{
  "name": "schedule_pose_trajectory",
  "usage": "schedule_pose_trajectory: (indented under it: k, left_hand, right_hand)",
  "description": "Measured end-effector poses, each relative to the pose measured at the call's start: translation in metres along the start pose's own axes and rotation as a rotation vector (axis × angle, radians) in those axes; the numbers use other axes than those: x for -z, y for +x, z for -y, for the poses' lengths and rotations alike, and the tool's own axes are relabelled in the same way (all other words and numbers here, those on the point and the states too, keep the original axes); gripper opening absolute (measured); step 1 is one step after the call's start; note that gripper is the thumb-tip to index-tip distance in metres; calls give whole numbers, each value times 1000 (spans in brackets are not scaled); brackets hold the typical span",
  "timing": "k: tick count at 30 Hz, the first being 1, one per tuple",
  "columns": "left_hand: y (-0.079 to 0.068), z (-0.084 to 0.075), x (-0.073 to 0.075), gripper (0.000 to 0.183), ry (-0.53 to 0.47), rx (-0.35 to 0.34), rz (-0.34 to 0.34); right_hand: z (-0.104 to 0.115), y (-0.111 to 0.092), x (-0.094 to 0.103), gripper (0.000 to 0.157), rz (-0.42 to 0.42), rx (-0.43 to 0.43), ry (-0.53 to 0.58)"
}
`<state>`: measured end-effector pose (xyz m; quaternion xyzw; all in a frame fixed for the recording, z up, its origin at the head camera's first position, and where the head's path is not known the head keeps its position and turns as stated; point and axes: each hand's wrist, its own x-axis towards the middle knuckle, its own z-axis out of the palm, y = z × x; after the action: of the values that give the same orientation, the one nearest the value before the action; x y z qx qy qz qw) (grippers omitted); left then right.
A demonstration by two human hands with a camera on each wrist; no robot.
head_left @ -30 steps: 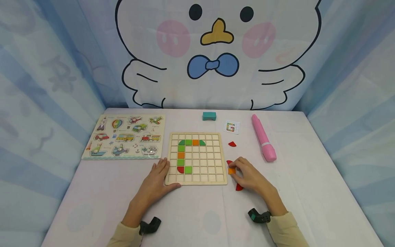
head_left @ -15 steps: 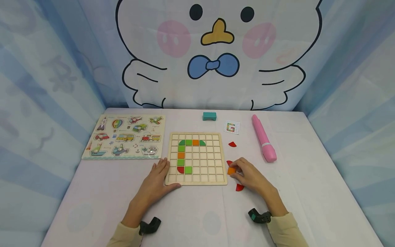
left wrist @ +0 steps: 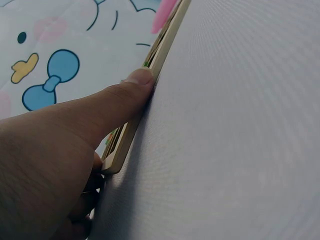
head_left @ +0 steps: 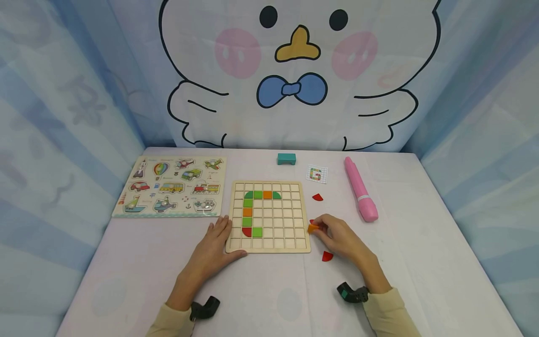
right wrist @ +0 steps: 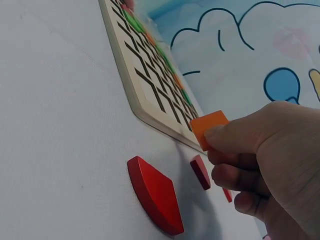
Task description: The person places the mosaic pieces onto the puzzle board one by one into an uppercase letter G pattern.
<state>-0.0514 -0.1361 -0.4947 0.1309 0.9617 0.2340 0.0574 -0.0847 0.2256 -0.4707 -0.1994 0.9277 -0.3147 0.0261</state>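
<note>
A wooden grid board (head_left: pixel 280 243) lies in the middle of the table, with green, orange and red tiles set along its upper and left cells. At its lower left corner, my left hand (head_left: pixel 212 248) rests with straight fingers along the left edge and the thumb on the front edge (left wrist: pixel 135 125). My right hand (head_left: pixel 338 236) pinches an orange square tile (right wrist: pixel 209 127) between thumb and fingers, raised off the table beside the board's right edge. Below that hand lies a red quarter-round tile (head_left: pixel 327 256). Another red piece (right wrist: pixel 201 172) is partly hidden by the hand in the head view.
A third red tile (head_left: pixel 317 197) lies right of the board, below a small pattern card (head_left: pixel 317 174). Farther right is a pink pen-shaped object (head_left: pixel 360 189). A teal block (head_left: pixel 287 159) stands at the back; a vehicle picture puzzle (head_left: pixel 170 187) lies at the left.
My right hand has lifted the orange tile from the table and tilted it, shifting slightly left toward the board. My left hand has stayed in place.
</note>
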Motion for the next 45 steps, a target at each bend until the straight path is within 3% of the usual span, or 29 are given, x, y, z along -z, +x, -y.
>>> schedule_pose_trajectory:
  k: [20,45]
  left_hand:
    - [0,0,-1,102,1,-2,-4]
    - [-1,-1,-1,102,-1,17,-3]
  right_hand:
    - [27,32,-16,18,27,130,59]
    - [56,53,-54,17,159,117,53]
